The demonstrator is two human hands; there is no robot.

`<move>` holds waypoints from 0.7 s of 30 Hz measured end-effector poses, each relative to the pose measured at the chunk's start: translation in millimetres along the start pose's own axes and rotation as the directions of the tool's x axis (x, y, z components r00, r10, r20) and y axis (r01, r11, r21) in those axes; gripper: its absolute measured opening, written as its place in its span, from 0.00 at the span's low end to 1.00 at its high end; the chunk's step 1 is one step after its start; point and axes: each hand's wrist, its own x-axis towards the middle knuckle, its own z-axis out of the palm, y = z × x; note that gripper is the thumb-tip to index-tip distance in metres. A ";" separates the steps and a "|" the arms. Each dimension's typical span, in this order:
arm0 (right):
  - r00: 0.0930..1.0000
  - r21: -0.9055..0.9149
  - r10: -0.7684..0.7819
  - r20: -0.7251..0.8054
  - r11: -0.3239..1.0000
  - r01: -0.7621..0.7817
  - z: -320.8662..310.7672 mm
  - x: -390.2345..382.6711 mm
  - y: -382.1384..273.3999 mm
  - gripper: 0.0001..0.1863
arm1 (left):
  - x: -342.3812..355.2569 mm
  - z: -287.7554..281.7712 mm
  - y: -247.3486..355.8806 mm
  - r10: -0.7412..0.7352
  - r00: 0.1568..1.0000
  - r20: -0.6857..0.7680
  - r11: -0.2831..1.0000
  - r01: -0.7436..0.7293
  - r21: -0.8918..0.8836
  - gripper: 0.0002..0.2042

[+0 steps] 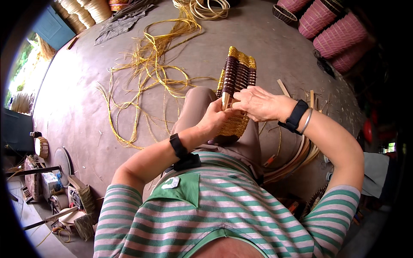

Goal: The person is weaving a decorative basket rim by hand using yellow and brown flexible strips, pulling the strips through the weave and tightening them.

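Observation:
A woven basket [234, 124] in gold and dark brown stands on my lap, its far end tilted up between my knees. Dark brown bands wrap a pale flat strip [225, 99] along its upper edge. My left hand [211, 118] is closed on the near end of that edge, thumb on top. Just to the right, my right hand [259, 103] bends over the same edge with its fingers pinched together. Whatever lies between those fingertips is hidden. Both wrists wear black bands, and a metal bangle [306, 120] circles the right one.
Long golden strands [150, 64] lie tangled on the floor ahead, near a pale coil [209, 8]. Stacked pink baskets [340, 34] stand at the far right. Pale and dark strips [297, 159] curve beside my right leg. A round-based stand fan [63, 165] and other gear sit at left.

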 end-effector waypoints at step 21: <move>0.959 -0.460 -0.139 -0.248 0.888 0.010 -114.3 -40.5 1.2 0.12 | 9.7 -9.0 -11.0 0.073 0.994 -0.076 0.997 -0.071 0.031 0.11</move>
